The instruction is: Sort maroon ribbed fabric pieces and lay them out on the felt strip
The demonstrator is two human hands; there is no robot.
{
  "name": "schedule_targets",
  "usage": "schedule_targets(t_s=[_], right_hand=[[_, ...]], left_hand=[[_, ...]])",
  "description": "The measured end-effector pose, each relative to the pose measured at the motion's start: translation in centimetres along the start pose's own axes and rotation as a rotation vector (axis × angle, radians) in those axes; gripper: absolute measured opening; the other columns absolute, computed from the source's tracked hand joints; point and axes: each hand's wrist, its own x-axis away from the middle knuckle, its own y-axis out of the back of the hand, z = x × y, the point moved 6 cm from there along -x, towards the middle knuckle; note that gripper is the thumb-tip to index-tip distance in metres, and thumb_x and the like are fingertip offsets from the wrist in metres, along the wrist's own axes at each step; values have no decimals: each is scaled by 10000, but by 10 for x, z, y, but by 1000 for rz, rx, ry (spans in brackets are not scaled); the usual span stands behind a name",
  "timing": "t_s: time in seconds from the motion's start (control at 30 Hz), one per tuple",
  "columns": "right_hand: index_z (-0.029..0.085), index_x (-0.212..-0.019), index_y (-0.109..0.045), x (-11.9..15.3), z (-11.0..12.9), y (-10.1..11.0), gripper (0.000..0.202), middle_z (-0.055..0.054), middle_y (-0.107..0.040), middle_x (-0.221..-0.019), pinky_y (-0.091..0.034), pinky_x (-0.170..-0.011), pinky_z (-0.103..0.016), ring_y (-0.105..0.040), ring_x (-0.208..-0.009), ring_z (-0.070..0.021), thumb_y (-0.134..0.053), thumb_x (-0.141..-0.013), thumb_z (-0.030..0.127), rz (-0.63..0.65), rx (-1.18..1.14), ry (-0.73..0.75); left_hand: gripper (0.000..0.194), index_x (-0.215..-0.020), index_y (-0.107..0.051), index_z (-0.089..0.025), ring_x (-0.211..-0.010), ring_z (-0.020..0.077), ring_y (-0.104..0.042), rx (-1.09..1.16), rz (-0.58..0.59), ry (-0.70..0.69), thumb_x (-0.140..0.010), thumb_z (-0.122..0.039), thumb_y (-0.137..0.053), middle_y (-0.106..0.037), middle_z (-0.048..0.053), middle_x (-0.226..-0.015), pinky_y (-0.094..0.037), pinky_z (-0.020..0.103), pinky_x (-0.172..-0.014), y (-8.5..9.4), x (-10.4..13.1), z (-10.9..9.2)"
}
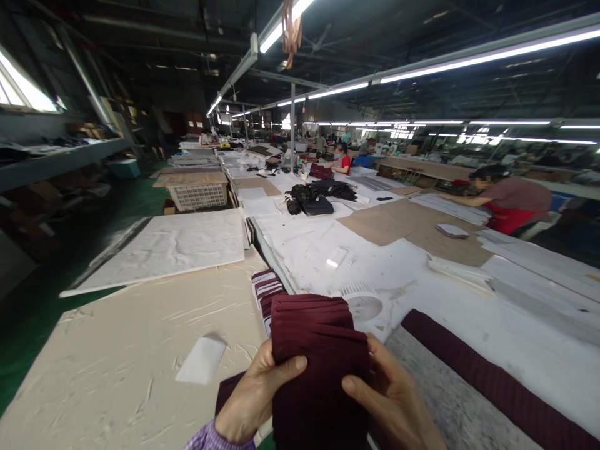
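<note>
Maroon fabric [319, 381] — btwn L hand [255, 389] & R hand [392, 394] — top above grip.

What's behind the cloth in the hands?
Beyond the cloth, a striped stack and a white fan show. The cloth hides some fingers of the left hand and right hand, and whatever else is there.

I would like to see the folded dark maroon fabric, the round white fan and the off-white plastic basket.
Folded dark maroon fabric [321, 369]: head view, middle of its front.
Round white fan [366, 305]: head view, its round face.
Off-white plastic basket [199, 197]: head view, its near wall.
</note>
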Motion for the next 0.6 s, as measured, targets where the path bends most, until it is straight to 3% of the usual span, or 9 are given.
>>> schedule_targets(t_s=[0.07,0.1,0.23,0.3,0.37,0.43,0.53,0.6], right_hand=[[232,-1040,-630,0,0,-3,290,-64,-629,-1081,-515,-837,-357,-617,-958,-228,-658,-785,365,-9,120,111],[236,-1027,-651,1,1,-2,257,-65,-602,-1126,-493,-889,-365,-587,-1026,-234,-647,-797,349,-75,224,188],[235,-887,-701,22,13,2,109,-83,-456,-1330,-382,-981,-477,-447,-1199,-312,-677,-789,274,-553,773,600],[247,-886,-700,35,15,-7,134,-74,-488,-1306,-381,-961,-483,-458,-1182,-316,-661,-792,161,-677,960,796],[247,-956,-675,39,10,-14,250,-72,-580,-1175,-444,-916,-408,-530,-1108,-267,-598,-807,61,-615,958,880],[213,-981,-632,33,1,-16,245,-80,-624,-1091,-511,-859,-312,-603,-1022,-215,-544,-830,41,-445,824,830],[204,-925,-587,23,-9,-16,125,-89,-647,-1112,-549,-821,-219,-667,-956,-180,-535,-860,110,-261,667,730],[212,-878,-575,18,-10,-16,87,-87,-644,-1180,-542,-841,-203,-669,-991,-182,-560,-852,131,-161,642,680]], left_hand=[[207,-917,-678,-177,-777,190,-685,32,-32,-13,-713,-180,-713,-742,49,-871,-534,312,-800,3,-3,3],[212,-921,-673,-171,-778,189,-683,43,-47,-19,-713,-185,-713,-740,52,-866,-534,309,-793,4,-4,5],[214,-866,-652,-166,-720,145,-660,77,-130,-48,-678,-204,-746,-727,26,-800,-530,267,-731,8,-11,11],[206,-801,-636,-158,-663,127,-639,100,-151,-52,-652,-218,-765,-709,9,-737,-525,252,-676,7,-15,13],[216,-792,-631,-152,-632,121,-623,117,-147,-53,-644,-230,-769,-692,4,-707,-517,248,-643,5,-17,14],[238,-825,-640,-152,-628,124,-621,135,-135,-40,-641,-230,-769,-686,6,-700,-509,245,-630,3,-20,15],[231,-811,-649,-164,-626,125,-627,194,-104,-4,-626,-209,-779,-692,0,-695,-507,243,-647,2,-24,18],[200,-806,-663,-174,-670,138,-648,285,-67,27,-663,-277,-759,-711,9,-736,-514,262,-721,3,-28,20]])
